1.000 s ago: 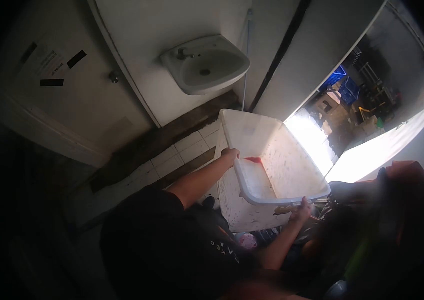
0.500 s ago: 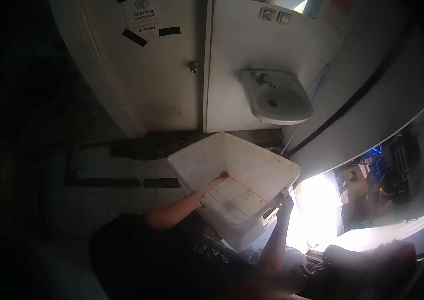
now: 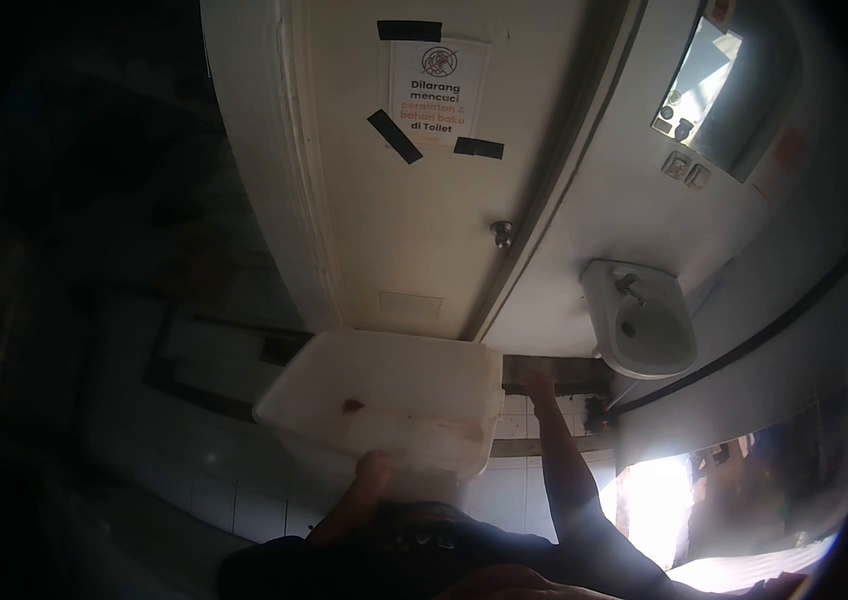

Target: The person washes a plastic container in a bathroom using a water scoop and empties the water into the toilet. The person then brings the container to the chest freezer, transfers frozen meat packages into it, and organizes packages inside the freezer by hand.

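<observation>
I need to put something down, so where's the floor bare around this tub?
The floor looks bare between the tub and your right arm, and, dimly, left of your left arm. It's crowded at the tub's near rim, by your left hand, and its far side, where no gap shows before the door.

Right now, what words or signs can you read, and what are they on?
"Dilarang mencuci peralatan & bahan baku di Toilet": on the paper sign on the door.
A fainter line beneath it: too small to read.
Pale print on the dark shirt: too blurred to read.
White tub: no words I can make out.
</observation>
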The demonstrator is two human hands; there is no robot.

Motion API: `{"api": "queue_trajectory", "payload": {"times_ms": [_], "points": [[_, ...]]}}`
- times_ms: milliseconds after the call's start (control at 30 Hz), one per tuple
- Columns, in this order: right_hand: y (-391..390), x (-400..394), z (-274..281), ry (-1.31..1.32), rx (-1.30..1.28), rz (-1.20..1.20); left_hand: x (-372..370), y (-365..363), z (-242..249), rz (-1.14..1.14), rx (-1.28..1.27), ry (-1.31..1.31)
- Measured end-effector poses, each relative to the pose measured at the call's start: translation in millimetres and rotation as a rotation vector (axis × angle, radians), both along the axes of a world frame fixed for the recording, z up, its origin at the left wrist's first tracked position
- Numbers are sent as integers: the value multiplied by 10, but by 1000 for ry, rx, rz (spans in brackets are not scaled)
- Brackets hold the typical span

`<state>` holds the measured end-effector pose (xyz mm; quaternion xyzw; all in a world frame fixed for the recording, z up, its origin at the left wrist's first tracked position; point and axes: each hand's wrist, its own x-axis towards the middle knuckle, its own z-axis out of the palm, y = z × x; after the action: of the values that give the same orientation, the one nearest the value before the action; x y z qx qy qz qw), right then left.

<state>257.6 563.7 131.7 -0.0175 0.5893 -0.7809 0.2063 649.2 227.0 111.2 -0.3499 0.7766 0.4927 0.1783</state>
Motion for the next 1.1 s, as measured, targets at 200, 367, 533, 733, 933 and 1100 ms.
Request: {"api": "queue_trajectory", "payload": {"times_ms": [200,367,533,733,933,1100], "points": [[-1800,-833,1284,-25,323,8,14,-824,-335,20,-288,-221],[-2283,-1924,1374,-233,193,-4,-55,-1366,-514,-63,-547,-442],[-2638,-2894,1075,-494,-155,-114,-43,-1597,-133,1519,172,-95],[-3104,-3021,1162,-470,-389,-457,-47,-1175,223,647,-465,-480],[-3282,-2857,1236,-255,117,-770,-394,-825,712,573,-430,-679],[-3225,-3071,942,119,629,-736,-454,-584,482,636,-434,-669]]}}
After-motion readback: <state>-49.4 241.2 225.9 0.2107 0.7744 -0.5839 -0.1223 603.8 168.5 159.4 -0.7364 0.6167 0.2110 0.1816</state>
